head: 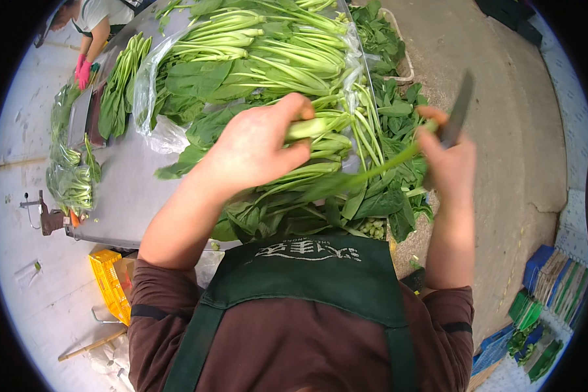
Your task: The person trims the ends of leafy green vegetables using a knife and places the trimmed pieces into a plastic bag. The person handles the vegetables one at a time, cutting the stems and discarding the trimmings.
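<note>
My left hand [267,142] grips the pale, thick stem base of a leafy green vegetable [307,129] above the heap on the table. In my right hand [448,161] is a knife [461,100], its blurred blade pointing up and away from me. The same hand pinches a single leaf stalk [397,158], whose leaf trails leftward over the heap. Beyond my left hand, several trimmed bunches of leafy greens [299,54] lie with their stems to the right, partly over clear plastic film [152,93]. Loose leaves [384,203] hang at the table's right edge.
On the metal table [122,186], one bunch [127,78] lies apart near bagged greens [76,186] and a tray [81,115]. A crate of leaves [404,68] stands right. A person in pink gloves [83,71] works far left. A yellow crate [109,281] sits below the table.
</note>
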`<state>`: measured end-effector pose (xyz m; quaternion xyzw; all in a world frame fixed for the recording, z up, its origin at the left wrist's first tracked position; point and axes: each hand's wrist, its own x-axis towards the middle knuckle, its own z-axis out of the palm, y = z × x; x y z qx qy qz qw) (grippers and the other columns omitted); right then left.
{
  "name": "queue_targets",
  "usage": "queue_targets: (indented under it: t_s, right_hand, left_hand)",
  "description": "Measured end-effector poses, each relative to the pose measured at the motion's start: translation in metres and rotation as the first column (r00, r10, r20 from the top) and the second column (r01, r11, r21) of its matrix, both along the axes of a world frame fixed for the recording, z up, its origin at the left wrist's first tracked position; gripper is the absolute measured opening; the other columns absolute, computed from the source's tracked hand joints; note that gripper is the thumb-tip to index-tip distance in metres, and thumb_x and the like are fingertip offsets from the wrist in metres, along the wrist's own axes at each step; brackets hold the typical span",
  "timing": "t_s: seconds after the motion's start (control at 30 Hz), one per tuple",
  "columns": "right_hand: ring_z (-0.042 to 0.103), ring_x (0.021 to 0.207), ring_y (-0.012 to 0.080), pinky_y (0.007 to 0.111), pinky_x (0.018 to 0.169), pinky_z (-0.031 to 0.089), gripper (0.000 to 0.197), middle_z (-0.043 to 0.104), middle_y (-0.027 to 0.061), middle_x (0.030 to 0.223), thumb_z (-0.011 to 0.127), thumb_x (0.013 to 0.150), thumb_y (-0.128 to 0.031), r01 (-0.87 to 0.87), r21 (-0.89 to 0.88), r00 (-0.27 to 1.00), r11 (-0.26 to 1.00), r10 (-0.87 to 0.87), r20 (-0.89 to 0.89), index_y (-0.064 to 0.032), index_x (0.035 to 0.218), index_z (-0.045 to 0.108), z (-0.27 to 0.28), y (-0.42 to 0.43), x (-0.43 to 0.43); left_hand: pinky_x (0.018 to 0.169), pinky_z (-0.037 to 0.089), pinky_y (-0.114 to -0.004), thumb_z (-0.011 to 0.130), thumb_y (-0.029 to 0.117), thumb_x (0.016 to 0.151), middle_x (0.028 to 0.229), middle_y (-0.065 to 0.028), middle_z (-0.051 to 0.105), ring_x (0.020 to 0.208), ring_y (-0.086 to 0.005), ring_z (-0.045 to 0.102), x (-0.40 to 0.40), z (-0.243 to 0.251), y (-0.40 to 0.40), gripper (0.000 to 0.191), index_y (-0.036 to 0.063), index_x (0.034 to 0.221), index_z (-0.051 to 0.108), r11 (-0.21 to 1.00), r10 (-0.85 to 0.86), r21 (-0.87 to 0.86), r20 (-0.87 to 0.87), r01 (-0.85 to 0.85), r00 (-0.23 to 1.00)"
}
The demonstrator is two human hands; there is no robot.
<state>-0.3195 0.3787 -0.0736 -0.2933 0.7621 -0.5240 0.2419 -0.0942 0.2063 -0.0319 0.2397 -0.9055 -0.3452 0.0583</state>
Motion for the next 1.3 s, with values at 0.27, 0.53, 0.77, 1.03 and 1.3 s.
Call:
queue_targets:
  t_s: [0.27, 0.53, 0.77, 1.03, 1.3]
  right_hand:
    - [0.061, 0.102, 0.0227, 0.034, 0.092, 0.048, 0.042, 0.063, 0.0119, 0.115, 0.071, 0.083, -0.028, 0.095, 0.165, 0.83, 0.982, 0.014, -0.558, -0.0119, 0.121, 0.064, -0.032, 0.009, -0.022]
    - [0.064, 0.08, 0.0197, 0.031, 0.076, 0.051, 0.031, 0.066, 0.0112, 0.104, 0.07, 0.084, -0.016, -0.198, 0.082, 0.948, 0.977, 0.212, -0.239, -0.0022, 0.111, 0.065, -0.058, 0.016, 0.045]
    - [0.065, 0.078, 0.0275, 0.033, 0.069, 0.052, 0.029, 0.066, 0.013, 0.093, 0.069, 0.081, -0.006, -0.281, -0.085, 0.85, 0.956, 0.207, -0.485, -0.0038, 0.11, 0.065, -0.04, 0.011, 0.076]
    - [0.062, 0.081, 0.0103, 0.027, 0.075, 0.05, 0.028, 0.068, 0.0069, 0.092, 0.069, 0.088, -0.017, -0.037, 0.021, 0.988, 0.999, 0.034, 0.151, -0.0019, 0.112, 0.067, -0.069, 0.016, 0.065]
    - [0.063, 0.084, 0.0139, 0.028, 0.077, 0.05, 0.029, 0.068, 0.0092, 0.097, 0.068, 0.089, -0.019, -0.079, -0.056, 0.977, 0.995, 0.088, 0.196, -0.0019, 0.112, 0.067, -0.079, 0.013, 0.064]
  left_hand:
    - [0.076, 0.053, -0.041, 0.075, 0.027, 0.074, 0.101, -0.0129, 0.061, 0.089, -0.0333, 0.063, 0.021, -0.096, 0.043, 0.045, 0.0089, 0.111, 0.058, 0.99, -0.063, -0.103, 0.31, 0.099, 0.949]
    - [0.07, 0.052, -0.041, 0.075, 0.027, 0.074, 0.089, -0.0097, 0.063, 0.081, -0.0328, 0.062, 0.029, -0.122, 0.024, 0.03, 0.0066, 0.094, 0.065, 0.986, -0.06, -0.138, 0.2, 0.089, 0.978]
    - [0.066, 0.048, -0.023, 0.075, 0.006, 0.081, 0.084, -0.0007, 0.065, 0.072, -0.006, 0.056, 0.002, -0.028, 0.024, 0.022, 0.001, 0.099, 0.065, 0.677, 0.231, 0.71, 0.044, -0.193, 0.972]
    - [0.068, 0.048, -0.024, 0.072, 0.006, 0.081, 0.085, -0.001, 0.063, 0.076, -0.0079, 0.058, 0.003, -0.036, 0.018, 0.026, 0.0, 0.104, 0.062, 0.669, 0.133, 0.731, 0.062, -0.136, 0.989]
    - [0.075, 0.053, -0.039, 0.075, 0.027, 0.073, 0.09, -0.0088, 0.058, 0.091, -0.029, 0.061, -0.001, -0.137, 0.051, 0.041, 0.0101, 0.107, 0.06, 0.932, -0.059, -0.33, 0.262, 0.147, 0.963]
